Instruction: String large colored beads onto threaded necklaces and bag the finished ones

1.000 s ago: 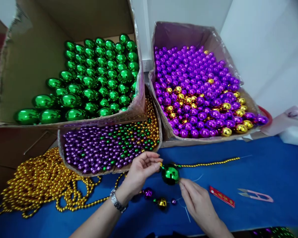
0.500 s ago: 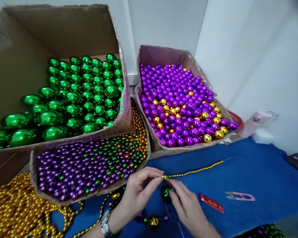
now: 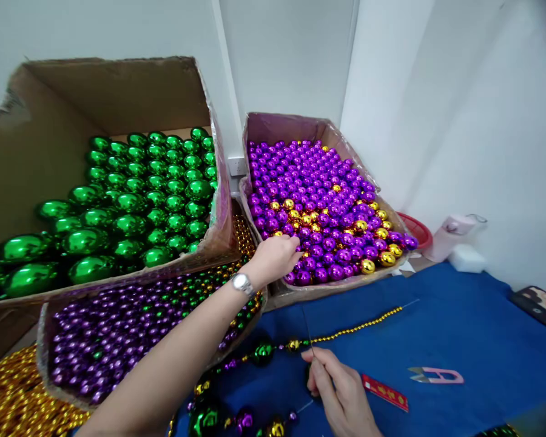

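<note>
My left hand (image 3: 276, 260) reaches into the cardboard box of shiny purple and gold beads (image 3: 321, 182). Its fingers are bent down among the beads at the box's near left side; the fingertips are partly hidden. Over the blue cloth, my right hand (image 3: 334, 385) pinches a thin needle-like line (image 3: 308, 328) pointing up. A dark ball lies partly hidden beneath those fingers. Behind that hand runs a bead strand, with a large green ball (image 3: 262, 351), a gold ball (image 3: 293, 345) and a tail of small gold beads (image 3: 359, 328).
A big box of green balls (image 3: 131, 224) stands at left. Below it is a bin of small purple, green and gold beads (image 3: 118, 334), beside heaped gold bead chains (image 3: 22, 388). On the blue cloth (image 3: 464, 321) lie pink thread snips (image 3: 437, 375) and a red packet (image 3: 386, 392).
My left hand has left the strand and moved up into the purple and gold bead box. The strand now lies on the cloth. My right hand now holds the thin line upright.
</note>
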Available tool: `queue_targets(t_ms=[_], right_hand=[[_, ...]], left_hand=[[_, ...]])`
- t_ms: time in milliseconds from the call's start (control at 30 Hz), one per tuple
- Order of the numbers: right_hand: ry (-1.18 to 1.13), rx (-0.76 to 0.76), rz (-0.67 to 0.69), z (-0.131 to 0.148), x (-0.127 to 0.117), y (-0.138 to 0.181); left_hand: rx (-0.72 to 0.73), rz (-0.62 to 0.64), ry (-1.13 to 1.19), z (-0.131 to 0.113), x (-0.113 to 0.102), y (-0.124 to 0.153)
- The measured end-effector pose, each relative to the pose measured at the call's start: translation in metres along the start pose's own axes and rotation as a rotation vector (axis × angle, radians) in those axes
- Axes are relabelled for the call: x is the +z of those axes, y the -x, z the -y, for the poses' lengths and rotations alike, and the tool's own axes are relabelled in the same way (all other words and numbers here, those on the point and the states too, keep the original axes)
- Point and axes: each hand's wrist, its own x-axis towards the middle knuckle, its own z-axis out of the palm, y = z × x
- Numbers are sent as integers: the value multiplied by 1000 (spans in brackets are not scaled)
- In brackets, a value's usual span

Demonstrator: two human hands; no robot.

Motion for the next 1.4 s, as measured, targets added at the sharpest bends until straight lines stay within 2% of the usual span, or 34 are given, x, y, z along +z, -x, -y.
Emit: queue_targets(t_ms=[100, 267, 367, 500, 567, 600, 667, 733, 833, 1033, 1300, 1400], right_hand=[[39, -29, -49, 0, 2, 1], [39, -30, -43, 1, 0, 1], [32, -29, -36, 3, -1, 1], [53, -3, -44, 4, -3, 2], [70, 2, -54, 4, -6, 3], [82, -3, -55, 4, -7, 3], [121, -30, -53, 5, -9, 3], [172, -77, -51, 5, -11, 3], [234, -152, -15, 5, -11, 3], [282, -181, 35, 3, -7, 2], [306, -157, 72, -1, -5, 5], [312, -157, 74, -2, -6, 5]], left_hand=[[-39, 73, -57, 9, 21, -25], [-66, 138, -40, 14, 38, -34], [-50, 125, 12, 11, 33, -32], [14, 35, 103, -1, 11, -18], [24, -69, 303, -8, 1, -1], [-2, -127, 497, -11, -2, 9], [-138, -194, 1001, -16, -5, 33], [-310, -193, 1402, -17, -2, 56], [-490, -204, 1662, -14, 7, 84], [-624, -274, 1726, -10, 15, 108], [-626, -306, 1685, -10, 15, 114], [-584, -322, 1637, -11, 17, 116]])
